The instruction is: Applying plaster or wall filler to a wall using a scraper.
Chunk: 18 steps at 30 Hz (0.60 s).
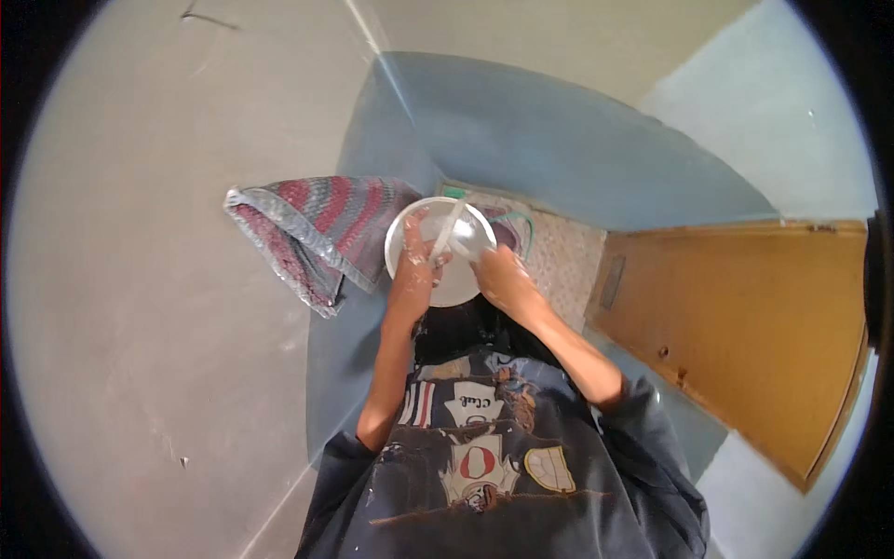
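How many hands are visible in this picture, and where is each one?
2: the left hand over the left part of the white round container, and the right hand at the container's right side. No other hand shows.

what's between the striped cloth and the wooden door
In the head view: the white round container, the left hand and right hand at it, a green-edged item, then speckled floor.
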### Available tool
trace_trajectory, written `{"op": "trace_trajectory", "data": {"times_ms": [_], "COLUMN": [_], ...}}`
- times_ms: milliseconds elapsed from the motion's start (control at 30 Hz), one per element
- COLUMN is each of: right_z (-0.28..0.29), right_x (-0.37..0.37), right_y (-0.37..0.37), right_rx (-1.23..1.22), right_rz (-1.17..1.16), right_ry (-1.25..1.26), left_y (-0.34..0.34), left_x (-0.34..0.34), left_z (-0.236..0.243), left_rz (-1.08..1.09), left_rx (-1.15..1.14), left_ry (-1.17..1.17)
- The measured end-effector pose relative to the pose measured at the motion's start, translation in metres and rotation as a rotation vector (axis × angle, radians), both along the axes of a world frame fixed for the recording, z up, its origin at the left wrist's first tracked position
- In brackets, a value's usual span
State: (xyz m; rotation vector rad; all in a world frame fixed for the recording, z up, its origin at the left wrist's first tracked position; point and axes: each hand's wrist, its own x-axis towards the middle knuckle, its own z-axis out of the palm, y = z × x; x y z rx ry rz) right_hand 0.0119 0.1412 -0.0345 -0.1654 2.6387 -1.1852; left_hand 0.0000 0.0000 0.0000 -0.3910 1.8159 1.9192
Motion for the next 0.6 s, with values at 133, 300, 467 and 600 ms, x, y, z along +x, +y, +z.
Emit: {"op": "trace_trajectory", "data": {"times_ms": [133,300,467,600], "right_z": [-0.047,-0.084,-0.063,-0.038], "right_x": [-0.004,0.003,0.013,0.017], "right_y": [-0.016,-0.022,-0.016,-0.025], "right_rx": [0.546,0.233,0.333,0.351], "right_rz": [0.231,0.105,0.248,0.349], "right_ry": [-0.059,-0.029,0.029,-0.303], "left_y": [0.002,0.02,0.012,0.002], "left_x": [-0.001,0.005,0.009,0.014], "left_z": [0.007,0.002,0.008,0.013], "left_rz": [-0.159,-0.218,-0.253,-0.223], "left_rx": [-0.026,-0.133,-0.113,-0.094], "left_ry": [0.002,0.342,0.171,0.028]}}
